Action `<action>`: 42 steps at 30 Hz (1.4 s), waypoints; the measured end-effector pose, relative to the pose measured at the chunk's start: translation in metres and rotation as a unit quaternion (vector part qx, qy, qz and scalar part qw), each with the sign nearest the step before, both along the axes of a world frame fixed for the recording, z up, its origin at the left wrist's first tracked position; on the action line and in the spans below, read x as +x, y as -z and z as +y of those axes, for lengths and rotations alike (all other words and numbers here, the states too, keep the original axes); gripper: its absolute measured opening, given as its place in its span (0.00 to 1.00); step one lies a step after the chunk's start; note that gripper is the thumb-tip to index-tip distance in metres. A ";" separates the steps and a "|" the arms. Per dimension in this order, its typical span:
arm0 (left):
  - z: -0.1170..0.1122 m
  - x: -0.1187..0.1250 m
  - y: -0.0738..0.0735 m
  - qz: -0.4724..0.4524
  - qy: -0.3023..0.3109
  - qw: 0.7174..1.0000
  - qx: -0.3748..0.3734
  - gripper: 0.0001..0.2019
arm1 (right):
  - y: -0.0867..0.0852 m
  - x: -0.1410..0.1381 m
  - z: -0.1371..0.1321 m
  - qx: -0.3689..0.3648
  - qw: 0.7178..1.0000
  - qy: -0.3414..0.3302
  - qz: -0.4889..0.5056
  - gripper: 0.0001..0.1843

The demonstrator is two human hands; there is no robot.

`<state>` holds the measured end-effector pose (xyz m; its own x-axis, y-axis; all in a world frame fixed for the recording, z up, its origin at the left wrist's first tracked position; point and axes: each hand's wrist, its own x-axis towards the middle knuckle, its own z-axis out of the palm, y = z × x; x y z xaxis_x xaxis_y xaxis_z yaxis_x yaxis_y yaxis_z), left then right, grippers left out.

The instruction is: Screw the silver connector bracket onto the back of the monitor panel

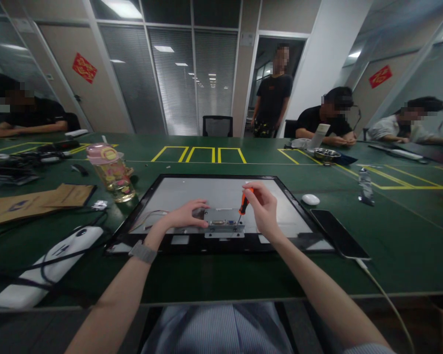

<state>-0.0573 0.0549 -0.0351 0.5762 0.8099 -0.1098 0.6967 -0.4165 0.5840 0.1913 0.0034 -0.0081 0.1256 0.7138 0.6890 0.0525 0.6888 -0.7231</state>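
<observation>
An orange-and-black screwdriver [244, 201] is pinched in my right hand [263, 206]. It slants down, with its thin shaft reaching the right end of a metal bracket [221, 215] fitted with connector ports. Whether the tip sits in a screw is too small to tell. My left hand [186, 215] grips the bracket's left end, thumb in front and fingers behind. Beneath both hands lies a flat display panel [177, 191], pale grey with a black frame. Thin wires [147, 214] rest on the panel to the left of the bracket.
Left of the panel are a pink-lidded bottle [112, 172], brown paper packaging [40, 201] and a white power strip [51, 265] with black cables. A white mouse-like object [310, 199], a phone [339, 233] and a metal bowl [327, 155] are on the right. Several people are beyond the green table [221, 278].
</observation>
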 end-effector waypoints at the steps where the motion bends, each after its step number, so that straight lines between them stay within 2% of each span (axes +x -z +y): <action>1: 0.000 0.000 0.000 0.000 0.002 1.000 0.000 0.36 | 0.000 0.000 0.000 -0.010 1.000 -0.018 0.006 0.07; 5: 0.000 -0.001 0.000 0.000 0.000 1.000 -0.003 0.35 | 0.001 -0.002 0.001 -0.012 0.996 -0.077 0.033 0.10; 11: 0.001 -0.002 0.002 -0.007 0.001 1.000 -0.008 0.36 | -0.001 0.000 0.000 -0.013 0.999 -0.031 0.002 0.06; 16: 0.001 -0.001 0.002 -0.010 0.003 1.000 -0.007 0.35 | -0.001 -0.001 -0.001 -0.020 0.997 -0.066 0.019 0.12; 22: 0.001 -0.001 0.001 -0.010 -0.001 1.000 -0.007 0.35 | -0.004 -0.002 -0.005 -0.008 0.997 -0.074 -0.003 0.13; 31: 0.000 0.001 0.001 -0.008 -0.003 1.000 -0.002 0.35 | -0.002 -0.001 -0.002 0.021 0.999 0.013 -0.034 0.07; 36: 0.000 -0.001 0.000 -0.006 -0.003 1.000 -0.004 0.35 | -0.003 0.000 -0.005 0.006 1.000 -0.014 -0.018 0.12; 38: 0.000 -0.001 0.000 -0.005 -0.007 1.000 -0.008 0.35 | -0.002 0.000 -0.005 -0.001 1.000 -0.024 -0.008 0.11; 42: 0.001 -0.001 0.001 -0.009 -0.005 1.000 -0.010 0.36 | 0.000 -0.001 -0.002 0.011 1.000 0.009 -0.012 0.08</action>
